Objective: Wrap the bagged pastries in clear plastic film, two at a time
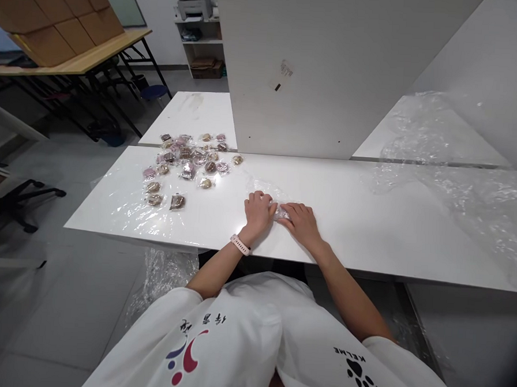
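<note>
Between my hands, on the white table, lies a small bundle of bubble wrap (282, 212). Part of the clear sheet spreads flat behind my fingers. My left hand (259, 211), with a pale pink band on the wrist, presses its curled fingers onto the left end of the bundle. From the right, my right hand (301, 223) grips the other end, fingers bent over it. Whether anything is rolled inside is hidden. To the left are several small round pieces in clear packets (188, 168), brown, pink and yellowish; one square brown packet (177, 202) lies nearest the front edge.
A tall white panel (299, 68) rises behind the table (352, 221). Loose clear plastic sheeting (463, 164) covers the right side. More bubble wrap (167, 278) hangs below the front edge at left. Cardboard boxes (55, 18) stand on a wooden table.
</note>
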Demonstrator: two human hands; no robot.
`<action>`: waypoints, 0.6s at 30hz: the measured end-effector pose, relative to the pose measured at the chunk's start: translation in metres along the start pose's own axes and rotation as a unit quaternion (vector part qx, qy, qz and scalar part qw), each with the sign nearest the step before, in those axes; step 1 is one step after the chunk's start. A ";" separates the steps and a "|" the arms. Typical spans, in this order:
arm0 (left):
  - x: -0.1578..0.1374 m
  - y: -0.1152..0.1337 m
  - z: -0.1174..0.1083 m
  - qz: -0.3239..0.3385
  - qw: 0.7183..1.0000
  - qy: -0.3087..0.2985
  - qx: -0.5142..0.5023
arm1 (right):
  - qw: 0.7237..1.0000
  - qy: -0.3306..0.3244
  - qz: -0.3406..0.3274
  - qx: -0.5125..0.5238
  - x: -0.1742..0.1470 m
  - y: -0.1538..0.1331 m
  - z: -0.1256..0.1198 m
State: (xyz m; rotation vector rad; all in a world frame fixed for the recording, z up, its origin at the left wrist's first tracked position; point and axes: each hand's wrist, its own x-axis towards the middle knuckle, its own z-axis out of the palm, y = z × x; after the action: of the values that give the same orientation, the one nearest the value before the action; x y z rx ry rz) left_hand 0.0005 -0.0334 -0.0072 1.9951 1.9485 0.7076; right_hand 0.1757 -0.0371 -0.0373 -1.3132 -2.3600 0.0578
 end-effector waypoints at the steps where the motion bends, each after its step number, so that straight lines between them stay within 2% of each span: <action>1: -0.004 -0.002 -0.002 -0.008 0.999 0.027 -0.030 | 1.000 -0.001 -0.002 -0.013 0.001 -0.001 0.000; 3: -0.010 -0.009 -0.009 -0.058 0.989 0.068 -0.120 | 0.999 -0.001 -0.017 -0.032 0.004 -0.001 0.000; 5: -0.009 -0.017 -0.017 -0.137 0.961 0.071 -0.231 | 0.999 0.000 -0.037 -0.037 0.007 0.001 0.000; 9: 0.019 -0.020 -0.029 -0.256 0.871 -0.004 -0.420 | 0.998 -0.010 -0.056 -0.025 0.005 0.005 0.000; 11: 0.035 -0.013 -0.030 -0.269 0.849 -0.048 -0.453 | 0.998 -0.015 -0.056 -0.013 0.003 0.006 0.000; 13: 0.043 -0.003 -0.028 -0.215 0.863 -0.125 -0.440 | 0.999 -0.021 -0.051 0.001 0.000 0.006 0.000; 16: 0.038 0.005 -0.027 -0.041 0.905 -0.259 -0.336 | 0.998 -0.037 -0.030 0.034 0.000 0.007 -0.005; 18: 0.030 0.002 -0.029 0.057 0.912 -0.299 -0.274 | 0.995 -0.060 -0.009 0.073 0.005 0.009 -0.012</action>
State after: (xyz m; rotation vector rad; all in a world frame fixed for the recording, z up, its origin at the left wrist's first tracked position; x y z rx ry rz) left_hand -0.0133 -0.0082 0.0230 1.7010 1.1326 0.5042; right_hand 0.1857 -0.0303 -0.0269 -1.2513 -2.4158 0.3061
